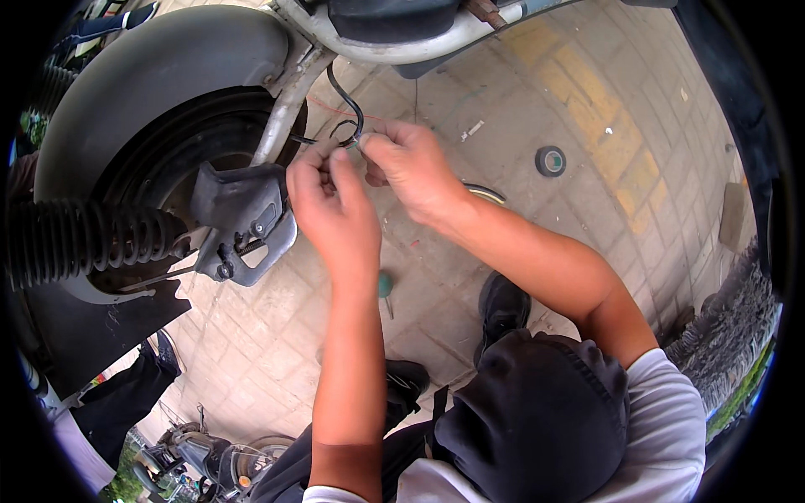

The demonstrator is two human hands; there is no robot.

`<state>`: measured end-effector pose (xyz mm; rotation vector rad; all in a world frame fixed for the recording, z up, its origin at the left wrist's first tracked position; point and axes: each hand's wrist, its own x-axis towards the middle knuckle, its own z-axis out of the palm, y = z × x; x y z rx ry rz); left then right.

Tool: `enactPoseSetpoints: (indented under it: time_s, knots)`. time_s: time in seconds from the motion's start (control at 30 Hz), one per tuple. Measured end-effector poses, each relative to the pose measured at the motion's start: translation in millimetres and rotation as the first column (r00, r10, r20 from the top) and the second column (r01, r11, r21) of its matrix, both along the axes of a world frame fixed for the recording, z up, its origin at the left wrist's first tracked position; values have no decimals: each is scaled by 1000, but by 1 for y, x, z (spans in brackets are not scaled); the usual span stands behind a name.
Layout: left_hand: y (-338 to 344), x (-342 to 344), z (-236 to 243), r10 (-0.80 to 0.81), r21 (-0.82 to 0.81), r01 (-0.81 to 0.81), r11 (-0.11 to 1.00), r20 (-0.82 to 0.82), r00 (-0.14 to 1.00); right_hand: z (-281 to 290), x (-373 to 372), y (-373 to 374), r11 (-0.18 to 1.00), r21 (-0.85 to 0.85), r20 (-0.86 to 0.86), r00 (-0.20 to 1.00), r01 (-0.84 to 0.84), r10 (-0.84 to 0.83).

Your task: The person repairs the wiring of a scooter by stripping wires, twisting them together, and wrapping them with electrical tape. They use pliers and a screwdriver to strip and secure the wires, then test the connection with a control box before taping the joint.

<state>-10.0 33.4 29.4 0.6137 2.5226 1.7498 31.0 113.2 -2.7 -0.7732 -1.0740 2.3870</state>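
A thin black cable (350, 96) hangs from the underside of a scooter frame (377, 49) and bends into a small loop between my hands. My left hand (329, 191) is closed, thumb and fingers pinched on the wire by the loop. Right beside it my right hand (409, 163) is closed too, thumb and forefinger gripping the cable's end. Their fingertips nearly meet, and the exact join between them is too small to make out. A thin red wire (331, 107) runs behind the cable.
The scooter's wheel and fender (159, 84), a metal bracket (247, 222) and a coil spring (92, 239) stand at left. On the paving lie a black tape roll (550, 161) and a green-handled screwdriver (385, 285). Another person's leg (126, 402) shows at lower left.
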Motion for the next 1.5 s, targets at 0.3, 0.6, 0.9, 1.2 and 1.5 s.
enactPoseSetpoints:
  time_s: [0.3,0.6,0.9,1.2,1.5]
  knots:
    - [-8,-10,-9,-225,-318,70,945,-484,845,4,0,2,997,75,6,1000,-20,19]
    - [-4,-23,11,-426,-505,161,848,-468,774,6,5,7,893,450,84,995,16,-60]
    - [8,-49,44,-556,-604,439,665,-9,831,-2,8,11,701,710,27,993,63,-116]
    - [16,-59,65,-568,-609,570,551,227,791,-4,13,8,147,984,-62,967,101,-246]
    - [23,-60,62,-542,-628,568,532,263,798,-8,21,5,168,979,-64,962,111,-267]
